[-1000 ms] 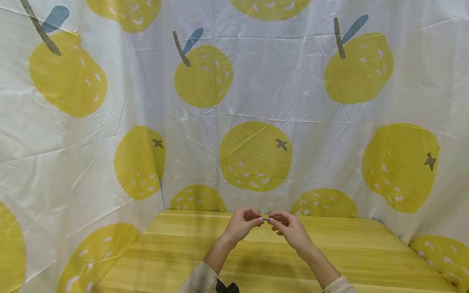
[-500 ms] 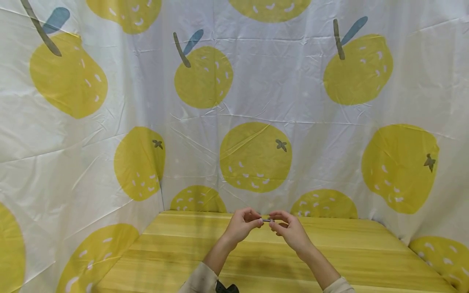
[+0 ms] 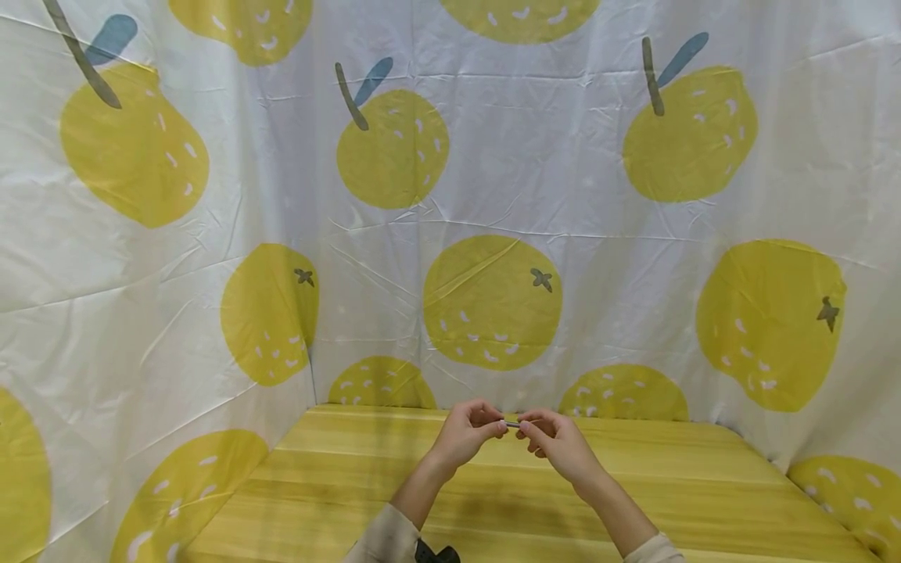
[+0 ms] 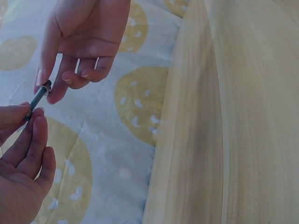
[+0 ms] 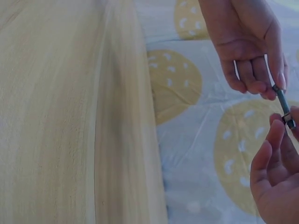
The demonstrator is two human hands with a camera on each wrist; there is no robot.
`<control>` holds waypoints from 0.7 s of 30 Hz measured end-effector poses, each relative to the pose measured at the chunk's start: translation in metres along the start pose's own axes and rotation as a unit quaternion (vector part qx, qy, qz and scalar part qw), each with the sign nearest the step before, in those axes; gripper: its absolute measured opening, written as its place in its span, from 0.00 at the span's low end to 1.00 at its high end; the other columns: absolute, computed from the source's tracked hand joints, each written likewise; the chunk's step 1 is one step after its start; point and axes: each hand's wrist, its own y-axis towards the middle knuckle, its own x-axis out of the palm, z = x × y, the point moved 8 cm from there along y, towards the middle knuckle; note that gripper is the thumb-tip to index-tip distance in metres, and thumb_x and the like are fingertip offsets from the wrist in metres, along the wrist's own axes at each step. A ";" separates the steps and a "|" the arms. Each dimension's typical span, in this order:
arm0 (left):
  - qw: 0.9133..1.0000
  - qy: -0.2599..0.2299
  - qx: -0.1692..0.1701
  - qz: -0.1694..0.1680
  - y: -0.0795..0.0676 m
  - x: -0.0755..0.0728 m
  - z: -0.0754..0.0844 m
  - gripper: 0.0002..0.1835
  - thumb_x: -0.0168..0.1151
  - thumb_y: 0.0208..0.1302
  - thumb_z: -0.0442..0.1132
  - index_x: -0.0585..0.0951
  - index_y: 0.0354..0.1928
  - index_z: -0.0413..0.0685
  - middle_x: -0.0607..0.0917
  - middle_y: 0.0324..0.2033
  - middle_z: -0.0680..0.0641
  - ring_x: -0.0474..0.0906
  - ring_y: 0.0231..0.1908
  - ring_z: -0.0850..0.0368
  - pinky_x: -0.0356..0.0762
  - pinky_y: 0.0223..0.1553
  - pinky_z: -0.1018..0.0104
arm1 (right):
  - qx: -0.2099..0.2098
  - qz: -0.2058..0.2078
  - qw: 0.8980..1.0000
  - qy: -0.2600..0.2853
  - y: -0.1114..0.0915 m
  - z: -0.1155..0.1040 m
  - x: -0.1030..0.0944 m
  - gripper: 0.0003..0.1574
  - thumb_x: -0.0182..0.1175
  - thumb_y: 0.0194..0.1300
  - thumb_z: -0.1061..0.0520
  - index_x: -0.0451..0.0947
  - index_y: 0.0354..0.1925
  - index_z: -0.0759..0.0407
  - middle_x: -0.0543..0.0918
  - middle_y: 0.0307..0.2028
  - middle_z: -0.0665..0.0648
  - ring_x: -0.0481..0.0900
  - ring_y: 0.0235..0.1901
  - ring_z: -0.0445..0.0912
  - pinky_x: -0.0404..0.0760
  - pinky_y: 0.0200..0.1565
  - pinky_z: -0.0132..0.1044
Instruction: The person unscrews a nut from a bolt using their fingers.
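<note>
Nearest the wearer, taking the bolt [image 3: 513, 424] as the clock's centre, the left sleeve [image 3: 383, 539] lies toward eight, the right sleeve [image 3: 655, 549] toward four, and a black object [image 3: 438, 554] toward seven, cut off by the view's lower edge. Farther on, the left hand [image 3: 459, 436] at nine pinches one end of the bolt between thumb and fingers; the right hand [image 3: 561, 446] at four pinches the other, where a ring-like collar [image 5: 287, 117], perhaps a nut, sits. Gripping both ends probably steadies so small a part and leaves its middle bare between them. Both hands are raised off the wood-grained table [image 3: 507, 500], likely to give the fingers room all round. Beyond, toward twelve, a lemon-printed curtain [image 3: 521, 172] hangs behind the table's far edge, apparently to screen off the background.
</note>
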 end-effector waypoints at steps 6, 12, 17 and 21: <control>1.000 -0.003 0.003 -0.002 -0.001 0.000 0.001 0.03 0.68 0.70 0.32 0.86 0.41 0.39 0.89 0.35 0.46 0.85 0.37 0.54 0.80 0.47 0.58 | 0.009 0.008 1.000 0.003 0.001 0.003 0.000 0.21 0.62 0.77 0.53 0.77 0.59 0.66 0.83 0.50 0.61 0.80 0.41 0.52 0.80 0.42 0.43; 1.000 -0.004 0.001 -0.005 -0.001 0.001 0.000 0.03 0.68 0.71 0.33 0.86 0.41 0.40 0.89 0.35 0.46 0.86 0.38 0.51 0.80 0.48 0.57 | 0.006 0.008 1.000 -0.002 0.001 0.004 0.000 0.19 0.62 0.77 0.54 0.77 0.57 0.66 0.84 0.48 0.62 0.80 0.42 0.53 0.80 0.43 0.43; 1.000 -0.004 0.007 -0.004 0.000 0.000 0.002 0.03 0.68 0.71 0.32 0.86 0.41 0.39 0.89 0.35 0.46 0.86 0.37 0.50 0.81 0.47 0.58 | 0.008 0.001 1.000 0.005 0.001 0.004 0.002 0.22 0.63 0.76 0.52 0.76 0.60 0.65 0.83 0.51 0.62 0.81 0.43 0.54 0.80 0.44 0.44; 1.000 0.000 0.008 -0.005 0.000 -0.001 0.002 0.03 0.68 0.71 0.33 0.86 0.41 0.39 0.89 0.35 0.46 0.86 0.37 0.52 0.80 0.46 0.59 | 0.007 -0.007 1.000 0.002 0.002 0.004 0.003 0.22 0.60 0.78 0.49 0.77 0.58 0.65 0.83 0.48 0.61 0.81 0.42 0.53 0.81 0.43 0.44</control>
